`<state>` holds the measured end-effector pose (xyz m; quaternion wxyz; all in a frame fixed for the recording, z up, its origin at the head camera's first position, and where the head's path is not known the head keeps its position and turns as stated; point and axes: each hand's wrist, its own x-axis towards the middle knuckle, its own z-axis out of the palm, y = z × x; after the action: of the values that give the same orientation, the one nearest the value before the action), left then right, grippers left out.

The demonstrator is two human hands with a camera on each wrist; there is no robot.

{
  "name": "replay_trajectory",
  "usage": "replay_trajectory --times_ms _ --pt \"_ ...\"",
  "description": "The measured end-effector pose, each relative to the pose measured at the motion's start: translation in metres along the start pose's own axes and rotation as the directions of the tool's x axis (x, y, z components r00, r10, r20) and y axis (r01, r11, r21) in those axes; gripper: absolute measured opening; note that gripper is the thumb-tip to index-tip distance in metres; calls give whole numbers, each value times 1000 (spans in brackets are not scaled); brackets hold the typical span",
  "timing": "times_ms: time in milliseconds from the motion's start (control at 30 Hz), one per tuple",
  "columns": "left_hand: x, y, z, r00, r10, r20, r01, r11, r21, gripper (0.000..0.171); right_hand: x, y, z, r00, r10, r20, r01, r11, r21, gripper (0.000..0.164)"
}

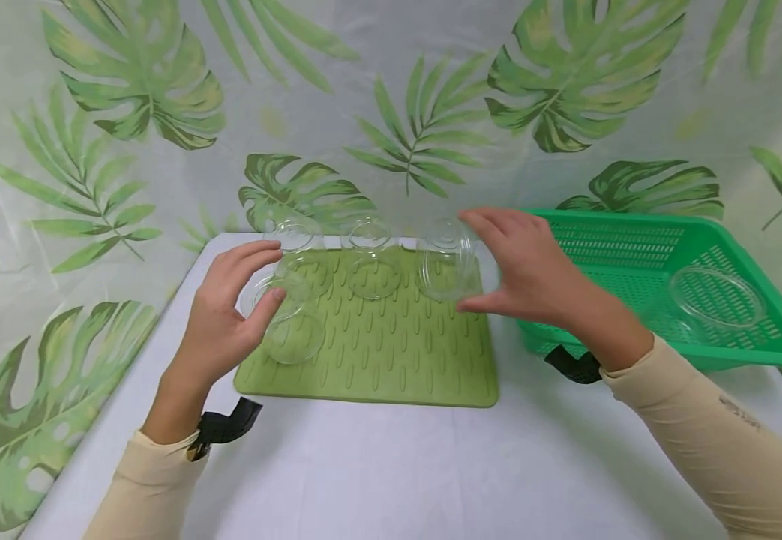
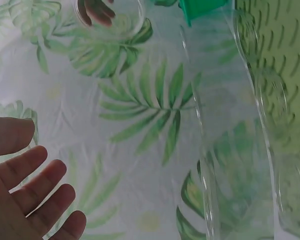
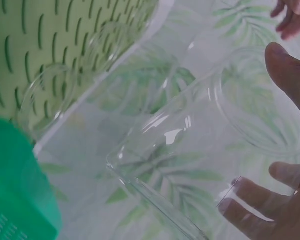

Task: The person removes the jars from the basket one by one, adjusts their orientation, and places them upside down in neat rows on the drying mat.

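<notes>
My left hand (image 1: 225, 307) is beside a clear drinking glass (image 1: 296, 337) at the front left of a green ribbed mat (image 1: 391, 367). Thumb and fingers stand well apart in the left wrist view, with nothing between them. Over the mat's back right corner, my right hand (image 1: 522, 262) spreads thumb and fingers around the side of another clear glass (image 1: 441, 262). That glass (image 3: 170, 135) looms large in the right wrist view; whether the fingertips touch it is hard to tell. Two more clear glasses, a left one (image 1: 303, 259) and a middle one (image 1: 372, 259), stand along the back.
A green perforated plastic basket (image 1: 640, 225) stands on the right, with a clear glass (image 1: 714, 300) lying inside. White cloth (image 1: 377, 465) covers the table around the mat. Behind hangs a leaf-patterned curtain (image 1: 431, 90).
</notes>
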<state>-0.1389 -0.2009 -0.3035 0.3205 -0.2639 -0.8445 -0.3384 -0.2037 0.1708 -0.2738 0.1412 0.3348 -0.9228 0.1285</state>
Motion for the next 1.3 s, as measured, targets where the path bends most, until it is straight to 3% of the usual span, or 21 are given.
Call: replay_trajectory --times_ms 333,667,833,1100,1300 --pt "20 26 42 994 78 76 -72 994 -85 49 19 -17 22 1000 -24 7 23 999 40 112" --pt "32 47 76 981 77 179 -59 993 -103 72 15 -36 32 991 -80 -104 78 997 -25 112" --pt "27 50 86 978 16 208 3 996 -93 89 7 -46 36 969 -145 -202 131 988 -82 106" --pt "27 54 95 973 -28 229 60 989 -134 100 2 -56 44 906 -239 -350 183 966 -184 99" --pt "27 53 97 963 -35 268 84 981 -175 104 -1 -57 44 902 -260 -345 192 957 -218 101"
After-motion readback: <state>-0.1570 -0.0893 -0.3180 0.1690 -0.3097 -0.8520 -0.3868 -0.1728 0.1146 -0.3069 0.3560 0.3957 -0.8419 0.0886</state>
